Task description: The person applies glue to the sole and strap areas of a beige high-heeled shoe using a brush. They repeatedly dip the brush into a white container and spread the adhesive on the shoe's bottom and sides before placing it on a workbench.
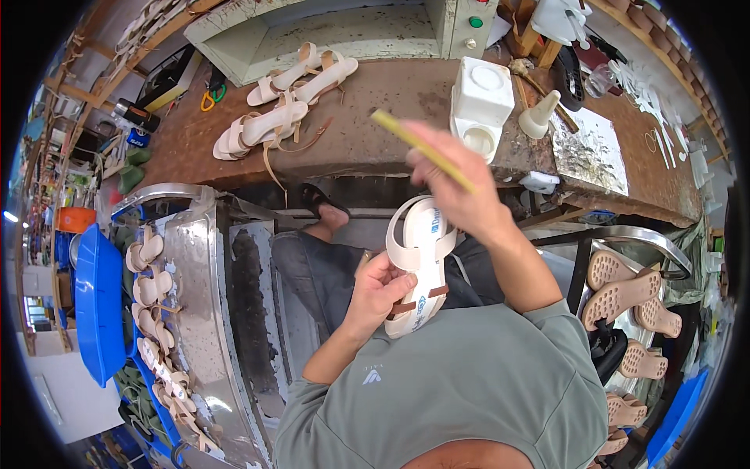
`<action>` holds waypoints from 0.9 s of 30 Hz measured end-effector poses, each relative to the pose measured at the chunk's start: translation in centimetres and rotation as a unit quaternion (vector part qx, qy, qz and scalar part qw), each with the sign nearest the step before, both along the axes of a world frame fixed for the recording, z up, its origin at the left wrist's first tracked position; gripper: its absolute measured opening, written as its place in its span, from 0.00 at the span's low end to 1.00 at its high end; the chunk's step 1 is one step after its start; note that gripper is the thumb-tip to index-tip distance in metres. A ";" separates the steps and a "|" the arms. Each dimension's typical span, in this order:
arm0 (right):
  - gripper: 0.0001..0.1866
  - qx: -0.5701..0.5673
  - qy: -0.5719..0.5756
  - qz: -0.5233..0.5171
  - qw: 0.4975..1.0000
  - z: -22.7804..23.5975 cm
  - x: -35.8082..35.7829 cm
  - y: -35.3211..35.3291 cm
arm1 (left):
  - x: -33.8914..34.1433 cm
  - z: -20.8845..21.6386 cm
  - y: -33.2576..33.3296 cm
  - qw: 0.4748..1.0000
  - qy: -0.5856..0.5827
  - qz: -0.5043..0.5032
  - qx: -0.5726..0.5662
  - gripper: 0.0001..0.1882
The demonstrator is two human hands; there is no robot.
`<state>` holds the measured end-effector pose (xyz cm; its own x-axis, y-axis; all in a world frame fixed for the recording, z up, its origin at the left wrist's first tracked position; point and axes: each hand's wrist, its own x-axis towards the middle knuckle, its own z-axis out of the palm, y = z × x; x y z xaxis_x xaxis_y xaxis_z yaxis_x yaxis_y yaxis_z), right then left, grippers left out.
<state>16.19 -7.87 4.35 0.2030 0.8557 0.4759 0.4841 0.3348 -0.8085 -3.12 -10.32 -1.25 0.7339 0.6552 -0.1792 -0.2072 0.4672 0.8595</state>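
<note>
My left hand [381,293] is closed around the lower part of a shoe last [428,280], white with printing on it. Wide beige straps [404,258] of a sandal upper loop over the last, and a narrow brown band [422,300] crosses it near my thumb. Above it, my right hand [466,176] grips a flat yellow stick [391,125], slightly blurred and apart from the last. The stick's tip points to the upper left, over the workbench [375,117]. What its lower end carries, if anything, I cannot make out.
Finished-looking beige sandals [269,125] lie on the bench. A white pot [483,94] and an off-white cone nozzle [539,116] stand at right. More sandals [152,289] line the metal rack at left; beige soles [621,301] fill the one at right.
</note>
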 end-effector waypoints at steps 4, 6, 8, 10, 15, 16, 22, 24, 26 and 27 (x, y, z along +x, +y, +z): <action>0.22 0.137 -0.045 0.000 0.990 -0.8 -1.4 0.5 | 0.9 -1.9 0.9 0.970 -0.157 -0.114 -0.144 0.34; 0.23 0.147 -0.038 -0.022 0.988 -1.6 -1.4 0.5 | 1.7 -1.5 0.6 0.947 -0.214 -0.152 -0.186 0.40; 0.25 0.199 -0.069 -0.045 0.977 -2.2 -1.1 0.9 | 2.3 -2.1 1.3 0.931 -0.235 -0.177 -0.216 0.37; 0.26 0.223 -0.082 -0.057 0.970 -2.8 -0.8 1.1 | 2.8 -3.1 1.5 0.920 -0.260 -0.167 -0.240 0.34; 0.28 0.203 -0.086 -0.063 0.973 -4.5 0.5 1.5 | 4.0 -4.4 1.1 0.949 -0.216 -0.069 -0.221 0.28; 0.27 0.169 -0.069 -0.066 0.981 -4.7 0.9 1.4 | 4.0 -5.0 1.3 0.956 -0.182 -0.062 -0.220 0.28; 0.12 -0.051 0.337 -0.157 0.927 -7.3 10.5 -0.9 | 4.7 -6.8 3.7 0.964 -0.156 0.006 -0.218 0.27; 0.10 -0.091 0.308 -0.171 0.932 -8.6 12.8 -1.6 | 5.2 -7.0 4.5 0.976 -0.100 0.044 -0.190 0.26; 0.09 -0.118 0.237 -0.183 0.947 -9.3 13.5 -1.3 | 6.1 -6.9 5.4 0.977 -0.068 0.066 -0.188 0.26; 0.09 -0.121 0.186 -0.194 0.956 -9.4 13.5 -1.0 | 6.6 -6.8 5.8 0.978 -0.051 0.075 -0.188 0.26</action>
<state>29.71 -8.88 -5.07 0.6439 0.7575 0.1072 0.1980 -0.0298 -0.9797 3.43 -4.51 -8.07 0.6614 0.6587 -0.3587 -0.3732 0.7039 0.6044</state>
